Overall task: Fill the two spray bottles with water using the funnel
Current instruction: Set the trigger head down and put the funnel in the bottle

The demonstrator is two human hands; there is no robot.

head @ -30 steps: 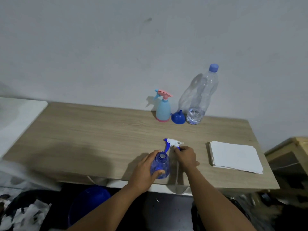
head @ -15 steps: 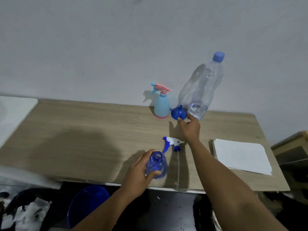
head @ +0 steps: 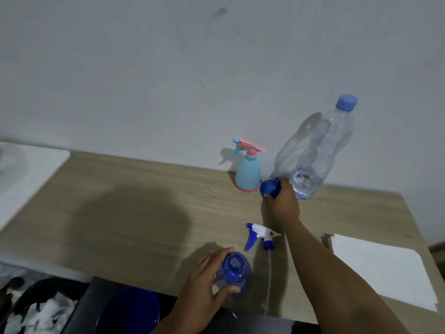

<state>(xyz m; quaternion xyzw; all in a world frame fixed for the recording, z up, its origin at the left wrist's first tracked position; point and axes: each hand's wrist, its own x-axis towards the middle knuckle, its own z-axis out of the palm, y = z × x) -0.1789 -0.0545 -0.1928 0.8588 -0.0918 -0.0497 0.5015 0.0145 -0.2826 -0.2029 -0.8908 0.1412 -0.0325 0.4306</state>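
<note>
At the near edge of the table (head: pixel 120 213), left hand (head: pixel 204 288) holds the blue spray bottle (head: pixel 237 273); grip curled round the body, thumb on the near side, fingers on the far side; bottle upright, neck open, head off; fill level not readable. Its trigger head (head: pixel 260 233) lies on the table just beyond the bottle; dip tube trails toward the near edge, beside the right forearm. At the back by the wall, right hand (head: pixel 285 206) is on the blue funnel (head: pixel 269 188); grip closed on it, thumb low, fingers on its right side; can't tell if the funnel touches the table. Funnel sits between the light-blue spray bottle (head: pixel 248 172) and the clear water bottle (head: pixel 315 153), just beside both. Light-blue bottle upright, pink trigger on; water bottle capped, a little water at the bottom. Stack of white paper (head: pixel 380 268) on the table's right side, apart from the bottles; blue basin (head: pixel 127 312) below the near edge.
</note>
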